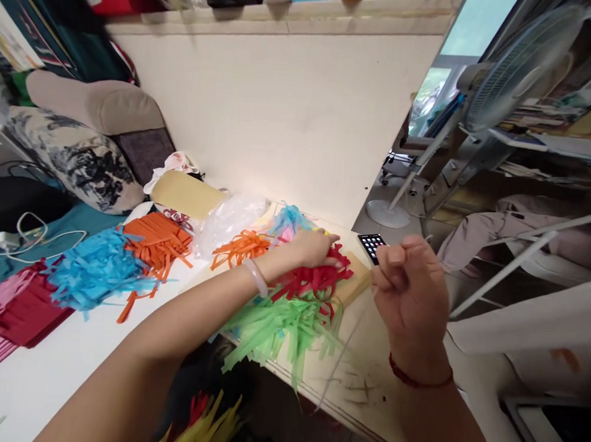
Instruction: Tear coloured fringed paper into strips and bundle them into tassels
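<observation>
My left hand (314, 249) reaches across to a red tissue-paper tassel (315, 275), one finger pointing right and the others bent down onto the red strips. In front of it a light green tassel (289, 324) spreads over the table edge. An orange tassel (244, 246) and a light blue one (291, 219) lie beside and behind the left hand. Raised at the right, my right hand (411, 288) has its fingers curled closed; what is in them is hidden. Below it a thin pale string (340, 360) runs down over the table edge.
A phone (370, 247) with a lit screen lies behind my right hand. Blue fringed paper (95, 269), orange fringed paper (159, 239) and dark red sheets (30, 308) lie at left. Yellow strips (207, 429) are below. A standing fan (522, 68) and another person's legs (490, 229) are right.
</observation>
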Motion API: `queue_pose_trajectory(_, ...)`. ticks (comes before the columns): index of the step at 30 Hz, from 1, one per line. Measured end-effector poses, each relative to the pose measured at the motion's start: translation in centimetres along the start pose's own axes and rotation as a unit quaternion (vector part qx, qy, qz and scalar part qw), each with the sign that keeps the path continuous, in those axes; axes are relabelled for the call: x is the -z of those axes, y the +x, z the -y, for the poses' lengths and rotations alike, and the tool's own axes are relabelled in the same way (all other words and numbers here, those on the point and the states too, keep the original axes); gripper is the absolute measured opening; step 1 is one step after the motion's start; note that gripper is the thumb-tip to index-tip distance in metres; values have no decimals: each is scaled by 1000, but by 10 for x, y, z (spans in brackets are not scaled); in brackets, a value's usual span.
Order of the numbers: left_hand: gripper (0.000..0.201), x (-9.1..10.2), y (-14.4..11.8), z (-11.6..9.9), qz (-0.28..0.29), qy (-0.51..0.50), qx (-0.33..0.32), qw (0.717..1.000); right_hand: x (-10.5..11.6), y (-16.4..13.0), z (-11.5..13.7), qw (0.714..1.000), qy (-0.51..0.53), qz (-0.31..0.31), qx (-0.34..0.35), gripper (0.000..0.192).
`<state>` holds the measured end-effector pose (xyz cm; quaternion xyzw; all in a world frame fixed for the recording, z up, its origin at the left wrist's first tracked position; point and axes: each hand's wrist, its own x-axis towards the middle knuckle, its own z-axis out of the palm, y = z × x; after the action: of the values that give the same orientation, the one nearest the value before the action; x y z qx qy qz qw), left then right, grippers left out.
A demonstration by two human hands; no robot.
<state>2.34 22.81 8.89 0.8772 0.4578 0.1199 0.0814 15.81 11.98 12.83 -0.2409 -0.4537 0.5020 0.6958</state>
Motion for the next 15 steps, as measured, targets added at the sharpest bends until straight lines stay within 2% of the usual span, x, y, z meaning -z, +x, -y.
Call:
queue_pose_trajectory(2,15,4,1,4,32,-13,1,999,1,2,-1,1000,0,10,6,22)
queue_pose_trajectory(3,13,10,-1,11,14,-21,4,1000,2,3,-1,1000,-2,13,9,23)
queue_pose_trajectory(5,21,25,-10,33,-74,-66,17,995,2,4,-1,1000,-8,12,12,24)
queue_pose_trajectory(7,25,38,-26,59,-197,-178,26,964,2,4,-1,1000,-6,0,12,25)
queue_pose_trajectory(8,26,42,-35,72,-223,-229,22,947,2,4,-1,1000,-3,-7,12,25)
queue_pose_trajectory(9,26,44,-45,84,-223,-262,17,939,1,4,-1,1000,0,-12,11,26)
queue_pose_trajectory(11,28,42,-64,104,-159,-256,18,954,0,4,-1,1000,1,-12,9,27)
queue_pose_trajectory(13,30,38,-81,116,-68,-156,44,984,0,4,-3,1000,-3,-5,7,27)
queue_pose_trajectory(14,31,37,-87,119,-50,-86,68,993,0,4,-4,1000,-7,-2,7,26)
queue_pose_trajectory(15,32,37,-91,119,-58,-16,96,994,0,5,-5,1000,-10,-2,6,26)
